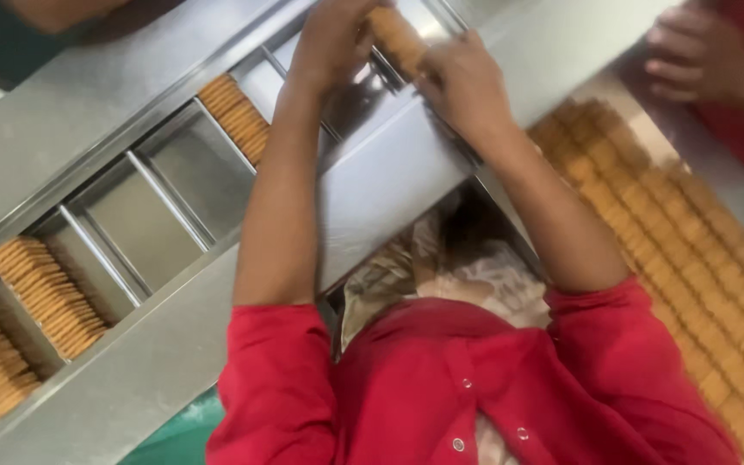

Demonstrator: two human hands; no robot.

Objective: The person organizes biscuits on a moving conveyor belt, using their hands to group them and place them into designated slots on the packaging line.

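biscuit stack (395, 36) slanting between hands (406, 60)

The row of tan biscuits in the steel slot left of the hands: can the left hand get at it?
Probably yes. The left hand holds a biscuit stack with the right hand; the biscuit row lies uncovered nearby.

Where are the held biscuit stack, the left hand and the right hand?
biscuit stack (396, 36): head view, on its visible side between the hands.
left hand (331, 39): head view, back of hand.
right hand (467, 82): head view, back of hand.
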